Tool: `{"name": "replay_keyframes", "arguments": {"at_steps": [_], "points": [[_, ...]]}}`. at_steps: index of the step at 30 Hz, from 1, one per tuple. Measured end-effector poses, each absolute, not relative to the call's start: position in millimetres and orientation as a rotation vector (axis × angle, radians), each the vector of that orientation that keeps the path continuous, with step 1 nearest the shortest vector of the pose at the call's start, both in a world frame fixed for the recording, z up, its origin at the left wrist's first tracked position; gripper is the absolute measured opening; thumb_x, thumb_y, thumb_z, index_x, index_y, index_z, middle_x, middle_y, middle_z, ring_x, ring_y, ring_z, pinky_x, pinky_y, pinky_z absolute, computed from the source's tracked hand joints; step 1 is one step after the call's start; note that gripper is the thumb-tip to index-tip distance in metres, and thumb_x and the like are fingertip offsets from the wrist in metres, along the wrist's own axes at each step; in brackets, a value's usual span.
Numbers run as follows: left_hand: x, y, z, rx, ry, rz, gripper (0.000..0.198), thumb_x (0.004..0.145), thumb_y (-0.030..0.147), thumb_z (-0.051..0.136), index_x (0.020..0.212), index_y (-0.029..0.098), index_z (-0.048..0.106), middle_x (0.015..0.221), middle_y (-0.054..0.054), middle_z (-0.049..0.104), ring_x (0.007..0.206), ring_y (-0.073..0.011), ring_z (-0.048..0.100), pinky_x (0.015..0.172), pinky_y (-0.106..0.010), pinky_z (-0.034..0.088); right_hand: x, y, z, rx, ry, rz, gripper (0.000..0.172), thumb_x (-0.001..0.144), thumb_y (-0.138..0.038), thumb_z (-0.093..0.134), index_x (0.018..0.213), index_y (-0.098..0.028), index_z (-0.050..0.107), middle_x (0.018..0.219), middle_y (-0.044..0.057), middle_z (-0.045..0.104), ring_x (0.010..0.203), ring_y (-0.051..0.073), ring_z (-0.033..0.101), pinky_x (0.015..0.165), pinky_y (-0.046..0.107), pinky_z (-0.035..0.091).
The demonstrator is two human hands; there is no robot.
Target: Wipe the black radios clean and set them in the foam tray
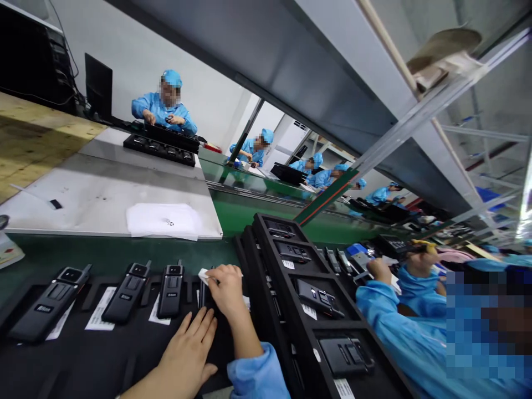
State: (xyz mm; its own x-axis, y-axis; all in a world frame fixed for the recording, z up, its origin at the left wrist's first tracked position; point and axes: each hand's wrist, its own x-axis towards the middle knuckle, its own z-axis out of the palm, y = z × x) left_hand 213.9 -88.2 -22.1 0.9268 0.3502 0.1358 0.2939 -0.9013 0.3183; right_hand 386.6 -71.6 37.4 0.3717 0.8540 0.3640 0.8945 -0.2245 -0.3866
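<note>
Head view: black handheld radio [203, 296], fourth in row on black foam tray [103, 354], mostly hidden under right hand [226, 288]; fingers [216, 275] pinched shut on small white wipe [203, 275] pressed to its top. Left hand [189, 346] flat, fingers spread, empty, apparently bracing tray. Three matching radios [170, 289] alongside, over white labels [100, 317].

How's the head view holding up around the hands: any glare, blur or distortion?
Head view: tilted and wide-angle, so edges stretch; right hand gripping the white cloth and left hand flat on the tray are sharp; mild glare on the steel plate; distant workers soft and small.
</note>
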Motion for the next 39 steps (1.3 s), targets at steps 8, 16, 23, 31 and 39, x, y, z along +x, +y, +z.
{"name": "replay_keyframes", "arguments": {"at_steps": [8, 16, 23, 31, 39], "points": [[218.1, -81.7, -36.4, 2.855, 0.433, 0.312, 0.074, 0.078, 0.019, 0.06, 0.15, 0.02, 0.042, 0.16, -0.007, 0.031, 0.146, -0.0288, 0.033, 0.115, -0.046, 0.037, 422.6, -79.2, 28.6, -2.254, -1.279, -0.142, 0.019, 0.08, -0.01, 0.062, 0.08, -0.023, 0.076, 0.08, 0.005, 0.072, 0.081, 0.021, 0.062, 0.08, 0.034, 0.035], [216.8, -80.7, -34.7, 2.943, 0.412, 0.397, 0.071, 0.079, 0.016, 0.053, 0.149, 0.019, 0.044, 0.158, -0.006, 0.034, 0.144, -0.0292, 0.037, 0.112, -0.046, 0.039, 397.2, -64.1, 25.1, -2.113, -1.451, -0.024, 0.021, 0.079, -0.015, 0.069, 0.087, -0.033, 0.076, 0.087, -0.002, 0.072, 0.089, 0.018, 0.062, 0.096, 0.037, 0.033], [217.2, -81.4, -29.2, 2.959, 0.408, 0.354, 0.073, 0.075, 0.011, 0.051, 0.147, 0.017, 0.046, 0.158, -0.006, 0.032, 0.143, -0.029, 0.039, 0.108, -0.046, 0.044, 420.9, -104.8, 32.2, -2.187, -1.203, -0.094, 0.021, 0.084, -0.01, 0.059, 0.089, -0.021, 0.075, 0.083, 0.004, 0.07, 0.08, 0.018, 0.061, 0.081, 0.032, 0.04], [214.1, -82.1, -16.2, 2.94, 0.392, 0.188, 0.058, 0.083, 0.011, 0.044, 0.14, 0.012, 0.054, 0.151, -0.012, 0.045, 0.142, -0.0303, 0.04, 0.112, -0.05, 0.041, 377.3, -122.5, 21.9, -2.107, -1.555, 0.079, 0.028, 0.076, -0.006, 0.063, 0.087, -0.028, 0.076, 0.085, -0.001, 0.071, 0.084, 0.018, 0.061, 0.088, 0.035, 0.034], [213.0, -82.2, -14.0, 2.797, 0.427, 0.152, 0.056, 0.083, 0.01, 0.048, 0.138, 0.011, 0.057, 0.154, -0.013, 0.04, 0.145, -0.0313, 0.034, 0.114, -0.051, 0.039, 377.6, -131.1, 24.8, -2.08, -1.428, 0.005, 0.023, 0.079, -0.009, 0.059, 0.087, -0.023, 0.075, 0.081, 0.003, 0.069, 0.083, 0.019, 0.059, 0.083, 0.033, 0.037]]}}
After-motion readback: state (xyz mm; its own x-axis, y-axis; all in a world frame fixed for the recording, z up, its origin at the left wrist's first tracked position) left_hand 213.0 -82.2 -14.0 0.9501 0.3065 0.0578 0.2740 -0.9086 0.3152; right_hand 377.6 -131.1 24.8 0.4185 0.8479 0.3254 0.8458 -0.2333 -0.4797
